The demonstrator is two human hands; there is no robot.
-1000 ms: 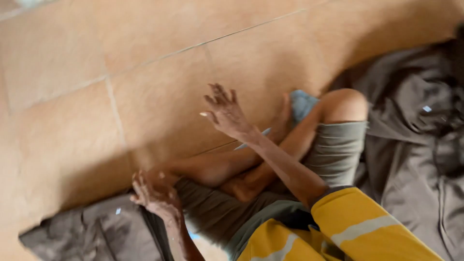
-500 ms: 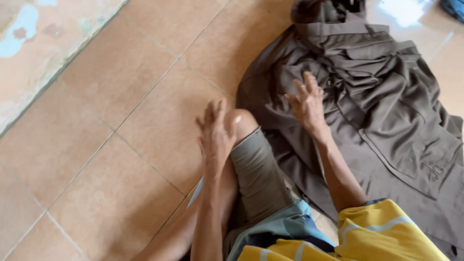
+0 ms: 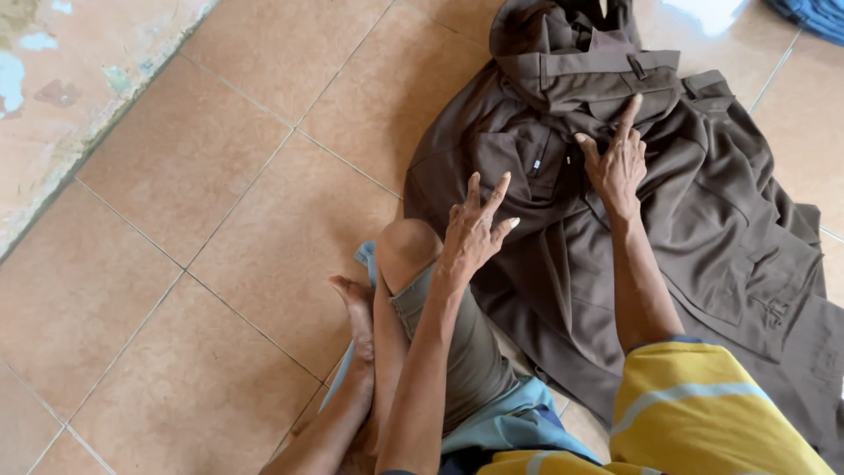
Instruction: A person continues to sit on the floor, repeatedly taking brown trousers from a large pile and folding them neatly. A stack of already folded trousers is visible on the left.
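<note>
A dark brown garment (image 3: 703,220) lies spread and rumpled on the tiled floor at the right. My right hand (image 3: 617,163) rests on it near the collar and pocket area, fingers apart, index finger pointing up. My left hand (image 3: 475,229) hovers with fingers spread above the garment's left side, just beyond my bent knee (image 3: 406,246). Neither hand holds anything. I sit on the floor with my legs folded, a yellow sleeve (image 3: 703,409) at lower right.
Orange-brown floor tiles (image 3: 220,202) fill the left. A worn painted wall base (image 3: 53,97) runs along the upper left. A light blue cloth (image 3: 505,418) lies under my legs. A blue fabric (image 3: 813,13) shows at the top right corner.
The view has swung from the floor at my left to the brown garment at my right. Both hands have moved onto or over the garment, the right one reaching further up it.
</note>
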